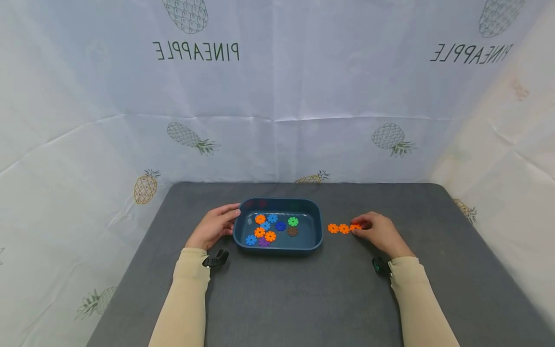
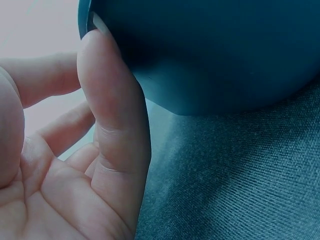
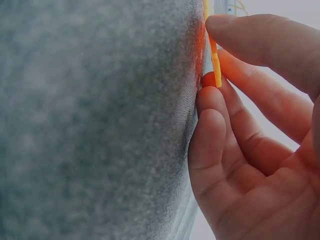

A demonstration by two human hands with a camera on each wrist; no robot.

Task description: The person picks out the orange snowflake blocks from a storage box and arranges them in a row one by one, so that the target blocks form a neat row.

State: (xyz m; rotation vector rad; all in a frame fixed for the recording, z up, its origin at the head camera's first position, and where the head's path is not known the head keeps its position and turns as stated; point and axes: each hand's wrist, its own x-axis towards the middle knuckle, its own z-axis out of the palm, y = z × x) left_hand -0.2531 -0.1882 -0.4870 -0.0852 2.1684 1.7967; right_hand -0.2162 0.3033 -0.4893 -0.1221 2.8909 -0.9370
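A dark blue tray [image 1: 277,251] holds several small notched discs, like plastic snowflake pieces: orange [image 1: 270,236], light blue [image 1: 251,240], dark blue [image 1: 281,226], green [image 1: 293,221], brown [image 1: 292,232] and purple [image 1: 264,242]. At its left end, my left hand [image 1: 217,224] holds the wall, the thumb [image 2: 112,95] up at the rim in the left wrist view. Right of the tray, three orange discs [image 1: 344,229] form a row. My right hand [image 1: 376,231] pinches the rightmost orange disc [image 3: 216,70] between thumb and fingers; its fingertips partly cover it.
The grey tabletop [image 1: 303,299] extends around the tray and the row of discs. Behind it hangs a white cloth [image 1: 277,144] printed with pineapples. Dark bands [image 1: 215,259] sit on both wrists.
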